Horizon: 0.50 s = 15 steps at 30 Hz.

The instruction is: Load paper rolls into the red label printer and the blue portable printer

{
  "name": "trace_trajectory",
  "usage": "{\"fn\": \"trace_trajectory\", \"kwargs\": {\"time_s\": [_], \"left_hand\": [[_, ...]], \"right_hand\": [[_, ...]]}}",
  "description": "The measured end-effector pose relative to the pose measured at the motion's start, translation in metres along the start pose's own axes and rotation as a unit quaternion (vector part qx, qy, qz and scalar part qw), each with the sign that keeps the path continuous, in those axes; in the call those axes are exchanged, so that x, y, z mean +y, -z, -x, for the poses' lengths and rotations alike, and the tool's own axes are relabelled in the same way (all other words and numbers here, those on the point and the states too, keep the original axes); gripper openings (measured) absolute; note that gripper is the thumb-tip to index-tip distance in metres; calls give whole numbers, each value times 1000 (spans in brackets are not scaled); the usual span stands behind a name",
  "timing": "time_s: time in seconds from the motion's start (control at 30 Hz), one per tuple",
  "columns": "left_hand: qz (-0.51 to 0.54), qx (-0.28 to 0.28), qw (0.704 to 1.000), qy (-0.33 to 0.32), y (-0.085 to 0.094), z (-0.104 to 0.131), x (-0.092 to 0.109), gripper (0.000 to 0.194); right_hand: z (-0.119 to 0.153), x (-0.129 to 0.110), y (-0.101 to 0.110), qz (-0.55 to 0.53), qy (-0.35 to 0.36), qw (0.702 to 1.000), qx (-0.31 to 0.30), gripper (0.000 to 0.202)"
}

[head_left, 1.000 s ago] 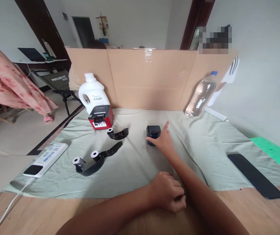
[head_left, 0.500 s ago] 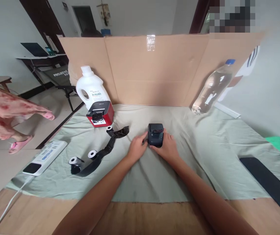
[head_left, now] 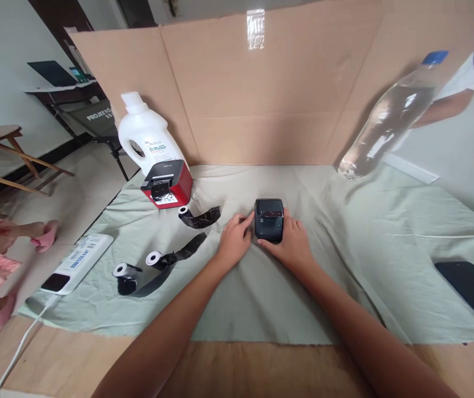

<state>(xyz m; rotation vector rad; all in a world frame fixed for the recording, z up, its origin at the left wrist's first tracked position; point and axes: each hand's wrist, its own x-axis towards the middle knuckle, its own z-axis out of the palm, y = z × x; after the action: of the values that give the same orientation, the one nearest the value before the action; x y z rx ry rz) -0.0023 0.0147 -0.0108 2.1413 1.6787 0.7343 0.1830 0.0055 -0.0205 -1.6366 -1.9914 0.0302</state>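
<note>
A small black printer (head_left: 269, 226) with rounded corners stands on the cloth in the middle. A slot with a glossy strip crosses its front, and a round button is at the right. My right hand (head_left: 295, 237) grips its right side, thumb along the lower front edge. At the left side, my left hand (head_left: 235, 235) touches it with an outstretched index finger; the other fingers are bent and partly hidden. Left of my hands lie three small white-cored rolls with dark strips: a front roll (head_left: 125, 272), a middle roll (head_left: 154, 259) and a back roll (head_left: 184, 211).
A red and black box-shaped device (head_left: 170, 185) stands before a white detergent bottle (head_left: 149, 135). A cardboard screen (head_left: 261, 110) closes the back, with a clear water bottle (head_left: 390, 121) leaning there. A white power strip (head_left: 79, 262) lies left, a black phone (head_left: 471, 293) right. Two people are nearby.
The view has tilted down and come closer. My left index finger now stretches along the printer's left side. The dark strips by the middle and back rolls now appear apart. The person at left has moved.
</note>
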Motion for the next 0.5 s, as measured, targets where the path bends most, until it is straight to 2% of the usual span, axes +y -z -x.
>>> {"fn": "trace_trajectory", "kwargs": {"time_s": [0.27, 0.5], "left_hand": [[-22, -18, 998, -51, 8, -14, -7, 56], [-79, -44, 994, -58, 14, -13, -5, 56]], "right_hand": [[-1, 9, -5, -1, 15, 1000, -11, 118], [-2, 10, -6, 22, 8, 999, -22, 112]]}}
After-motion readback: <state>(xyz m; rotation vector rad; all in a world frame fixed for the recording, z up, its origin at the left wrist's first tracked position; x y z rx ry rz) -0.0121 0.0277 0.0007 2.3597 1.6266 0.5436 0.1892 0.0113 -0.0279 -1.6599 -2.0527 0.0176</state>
